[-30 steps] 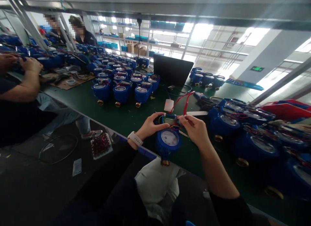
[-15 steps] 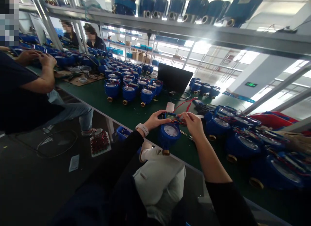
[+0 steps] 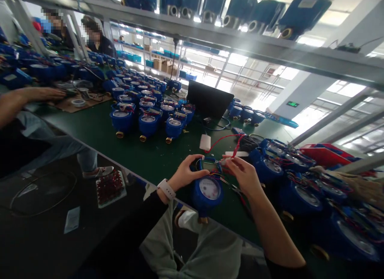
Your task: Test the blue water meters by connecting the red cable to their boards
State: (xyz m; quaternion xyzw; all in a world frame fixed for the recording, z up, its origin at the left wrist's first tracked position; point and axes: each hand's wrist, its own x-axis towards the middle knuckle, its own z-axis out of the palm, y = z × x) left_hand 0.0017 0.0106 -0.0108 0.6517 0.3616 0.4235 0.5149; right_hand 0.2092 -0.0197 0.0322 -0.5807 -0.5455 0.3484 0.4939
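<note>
Round-faced blue meter [image 3: 207, 191], brassy fitting [image 3: 203, 220]

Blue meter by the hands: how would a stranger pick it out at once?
On the green bench, find the black panel, then come nearer, past the small white box, to the bench's near edge. The blue meter there is the one. Unlike the grouped meters to either side, it stands apart, with the wearer's left hand and right hand at its far end.

Two own hands [image 3: 186, 174], one meter [image 3: 207, 191] between; one watch [image 3: 167, 189], one black panel [image 3: 210, 99].
</note>
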